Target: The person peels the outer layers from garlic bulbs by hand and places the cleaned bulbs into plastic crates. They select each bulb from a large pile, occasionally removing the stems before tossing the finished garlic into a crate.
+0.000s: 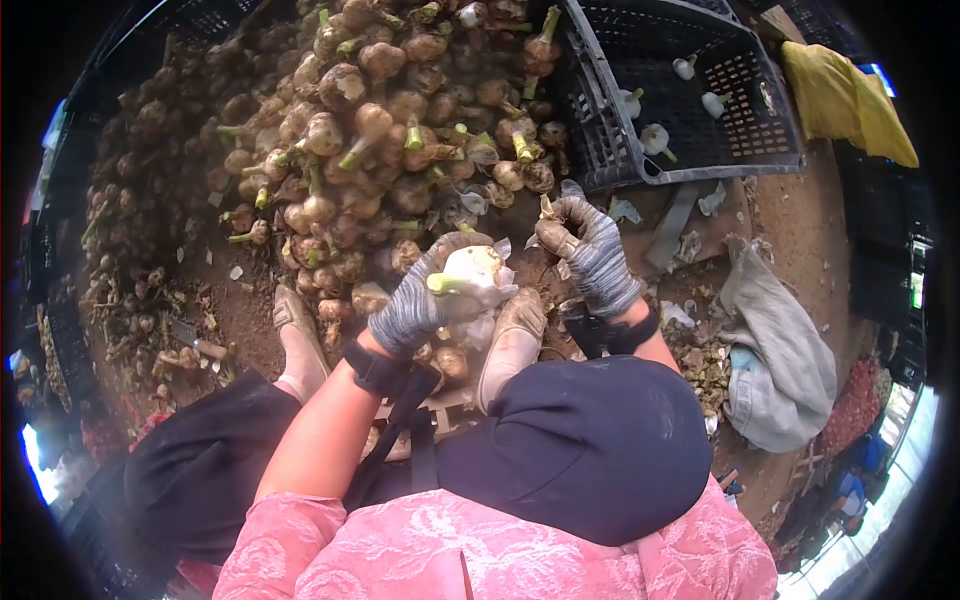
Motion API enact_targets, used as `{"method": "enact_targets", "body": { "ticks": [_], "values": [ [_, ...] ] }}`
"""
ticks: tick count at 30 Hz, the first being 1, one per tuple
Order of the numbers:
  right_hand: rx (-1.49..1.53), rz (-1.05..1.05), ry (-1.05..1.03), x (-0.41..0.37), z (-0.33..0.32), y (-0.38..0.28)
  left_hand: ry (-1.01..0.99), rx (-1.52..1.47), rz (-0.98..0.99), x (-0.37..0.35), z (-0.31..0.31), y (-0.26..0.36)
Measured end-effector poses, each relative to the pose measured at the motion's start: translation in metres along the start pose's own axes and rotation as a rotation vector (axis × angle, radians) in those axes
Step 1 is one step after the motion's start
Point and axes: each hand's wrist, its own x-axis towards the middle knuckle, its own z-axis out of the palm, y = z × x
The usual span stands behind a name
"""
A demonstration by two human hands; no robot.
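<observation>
Surface: a bare dirt floor point(790, 215), littered with loose skins. No worktop is in view; the person sits on the floor with two beige shoes point(300, 338) planted at centre. The site is a crowded sorting area, with dark containers along the 9 o'clock edge and daylight at 5 o'clock.

Stock: a pile of unpeeled bulbs point(370, 130), brown-skinned with green stalk stubs, fills the 10 to 12 o'clock sector and reaches down to the shoes. A black crate point(600, 140) stands at 1 o'clock, just beside the pile; a few white bulbs point(655, 138) lie well apart on its slotted base. A yellow cloth point(845, 100) lies at 2 o'clock beyond the crate. A grey cloth point(775, 350) lies crumpled at 4 o'clock.

Left hand point(420, 300): grey knit glove, black wrist strap. The fingers are wrapped closed around a peeled bulb point(472, 272), which sits at centre, above the shoes, with its green stalk stub pointing to 9 o'clock. Pale loose skin hangs from the bulb's lower side.

Right hand point(590, 250): same glove type, at 3 o'clock of the peeled bulb and just beside it. The fingers are curled tight, pinching a pale scrap point(548, 208) at the 12 o'clock end of the fist. Whether the scrap is skin or a tool cannot be told.
</observation>
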Motion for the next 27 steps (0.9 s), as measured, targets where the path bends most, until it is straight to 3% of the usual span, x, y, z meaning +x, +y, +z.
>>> {"method": "enact_targets", "body": {
  "ticks": [1, 3, 5, 11, 13, 17, 19, 23, 25, 26, 27],
  "values": [
    [0.001, 0.001, 0.0, -0.002, 0.001, -0.001, 0.011, 0.037, 0.012, 0.001, -0.001, -0.004],
    [-0.044, -0.127, -0.197, -0.008, 0.01, -0.011, 0.038, -0.055, 0.002, 0.001, -0.001, -0.011],
    [-0.285, -0.079, -0.3, -0.016, 0.016, -0.018, 0.064, -0.148, -0.006, 0.002, 0.0, -0.013],
    [-0.089, 0.002, -0.246, -0.018, 0.015, -0.015, 0.086, 0.109, 0.021, 0.003, 0.002, -0.001],
    [0.3, 0.087, -0.17, -0.012, 0.011, -0.004, -0.101, -0.189, 0.016, -0.001, 0.0, 0.01],
    [0.123, 0.002, -0.074, -0.005, 0.01, -0.004, -0.073, -0.098, -0.081, -0.005, 0.0, 0.003],
    [0.221, 0.018, -0.022, -0.005, 0.007, 0.002, -0.098, -0.068, -0.101, -0.002, 0.0, 0.002],
    [0.085, -0.051, 0.049, -0.003, 0.008, 0.007, -0.173, 0.048, 0.05, -0.001, 0.002, -0.004],
    [0.508, 0.132, -0.076, -0.009, 0.012, -0.009, -0.121, 0.019, 0.111, 0.0, 0.008, 0.002],
    [0.517, 0.119, -0.301, -0.002, 0.01, -0.005, -0.082, -0.006, 0.051, 0.0, 0.01, 0.003],
    [0.383, 0.16, -0.327, -0.004, 0.008, -0.001, -0.082, -0.006, 0.051, 0.0, 0.009, 0.002]
  ]
}}
